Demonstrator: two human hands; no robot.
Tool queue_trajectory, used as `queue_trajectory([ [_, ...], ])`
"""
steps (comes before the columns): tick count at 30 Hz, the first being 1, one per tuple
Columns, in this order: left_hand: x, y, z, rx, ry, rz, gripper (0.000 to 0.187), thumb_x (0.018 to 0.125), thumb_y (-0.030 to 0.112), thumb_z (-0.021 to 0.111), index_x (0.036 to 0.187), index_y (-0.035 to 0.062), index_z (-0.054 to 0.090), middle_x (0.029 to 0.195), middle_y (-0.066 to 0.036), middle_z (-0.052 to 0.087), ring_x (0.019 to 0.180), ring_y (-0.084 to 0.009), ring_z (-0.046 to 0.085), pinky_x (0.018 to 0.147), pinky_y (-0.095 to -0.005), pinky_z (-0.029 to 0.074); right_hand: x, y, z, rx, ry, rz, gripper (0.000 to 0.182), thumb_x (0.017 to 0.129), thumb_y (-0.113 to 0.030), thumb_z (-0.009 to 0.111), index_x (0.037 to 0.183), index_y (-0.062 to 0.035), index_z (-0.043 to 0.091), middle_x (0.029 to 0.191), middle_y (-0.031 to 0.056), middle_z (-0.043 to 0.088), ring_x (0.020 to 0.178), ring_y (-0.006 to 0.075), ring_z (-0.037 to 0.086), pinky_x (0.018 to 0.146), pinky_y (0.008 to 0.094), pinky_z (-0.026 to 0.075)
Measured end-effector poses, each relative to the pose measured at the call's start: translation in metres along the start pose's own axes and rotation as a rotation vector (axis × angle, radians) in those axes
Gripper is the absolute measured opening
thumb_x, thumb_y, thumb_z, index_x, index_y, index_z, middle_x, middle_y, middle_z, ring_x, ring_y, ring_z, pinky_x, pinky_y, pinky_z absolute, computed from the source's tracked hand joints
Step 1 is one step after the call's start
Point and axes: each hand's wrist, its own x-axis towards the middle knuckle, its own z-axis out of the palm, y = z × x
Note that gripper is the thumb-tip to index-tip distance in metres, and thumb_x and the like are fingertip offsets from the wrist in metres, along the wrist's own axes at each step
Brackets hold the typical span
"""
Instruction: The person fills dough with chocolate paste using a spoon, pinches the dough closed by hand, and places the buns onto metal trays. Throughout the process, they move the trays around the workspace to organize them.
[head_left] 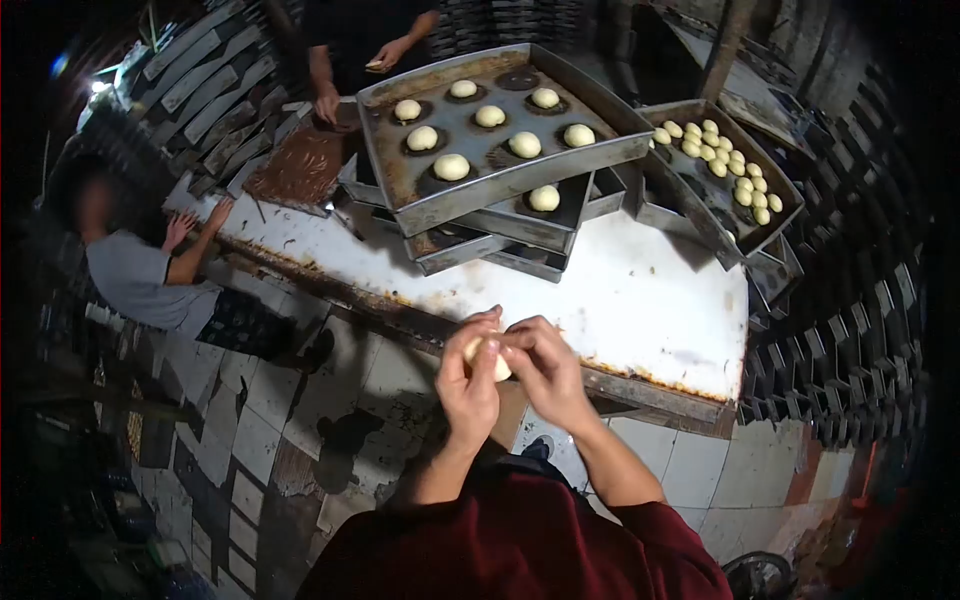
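A pale dough ball (501, 371) is between my two hands, above the front edge of the table. My left hand (468, 392) is closed around it, with the thumb pressed on top. The bent fingers of my right hand (548, 375) pinch at its upper side, partly hiding it. In front of my hands, several round dough balls (490, 116) sit spaced apart in the top metal tray (520, 180). This tray rests askew on other trays, and another dough ball (544, 198) shows in one below.
At right, a tray (690, 200) holds many smaller dough pieces (718, 150). A slab of brown paste (300, 165) lies at the table's (650, 310) left end. A co-worker's hand (327, 103) touches it from behind. Another person (150, 280) stands at left. Stacked metal pans (850, 350) line the right side.
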Motion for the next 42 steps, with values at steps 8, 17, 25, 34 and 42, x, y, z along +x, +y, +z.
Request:
queue_trajectory([
  [8,0.032,0.014,-0.035,-0.576,0.123,-0.311,0.018,0.092,0.007,0.046,0.106,-0.0025,0.052,0.115,-0.019,0.054,0.106,-0.0226,0.053,0.094,-0.0333,0.039,0.027,0.004,0.044,-0.225,0.012,-0.284,0.023,0.071,0.0,0.069,0.093,-0.002,0.066,0.096,0.0139,0.049,0.083,0.0235,0.051,0.07,0.0294,0.044],
  [17,0.113,0.004,-0.123,-0.361,-0.034,0.127,0.028,0.092,0.005,0.044,0.118,0.0025,0.035,0.121,-0.019,0.046,0.117,-0.0351,0.047,0.096,-0.047,0.042,0.098,0.007,0.126,0.08,-0.154,-0.108,0.015,0.076,-0.003,0.067,0.088,0.0003,0.058,0.083,0.0111,0.055,0.076,0.0196,0.055,0.065,0.0271,0.045],
  [25,0.156,-0.019,-0.149,-0.461,-0.19,-0.09,0.022,0.092,0.016,0.048,0.094,-0.0054,0.053,0.107,-0.023,0.056,0.105,-0.0311,0.055,0.092,-0.0412,0.043,0.144,-0.014,0.144,-0.296,0.154,-0.2,0.022,0.075,-0.002,0.068,0.089,-0.0003,0.052,0.094,0.0162,0.054,0.082,0.0258,0.055,0.074,0.0333,0.046],
  [34,0.17,-0.009,-0.099,-0.408,-0.129,0.023,0.005,0.091,0.003,0.045,0.092,-0.0017,0.046,0.087,-0.014,0.054,0.084,-0.0245,0.062,0.075,-0.0361,0.052,0.122,-0.03,0.112,-0.35,0.053,-0.091,0.019,0.077,-0.003,0.066,0.094,0.0008,0.06,0.094,0.0145,0.049,0.084,0.0263,0.053,0.074,0.0316,0.045],
  [42,0.116,0.008,-0.018,-0.455,-0.393,0.106,0.032,0.095,0.019,0.039,0.118,-0.0022,0.044,0.129,-0.029,0.041,0.126,-0.0339,0.036,0.104,-0.0442,0.029,0.091,-0.014,0.022,-0.117,0.288,-0.113,0.019,0.076,-0.001,0.068,0.088,0.0019,0.053,0.087,0.0129,0.056,0.079,0.0222,0.058,0.068,0.0304,0.048],
])
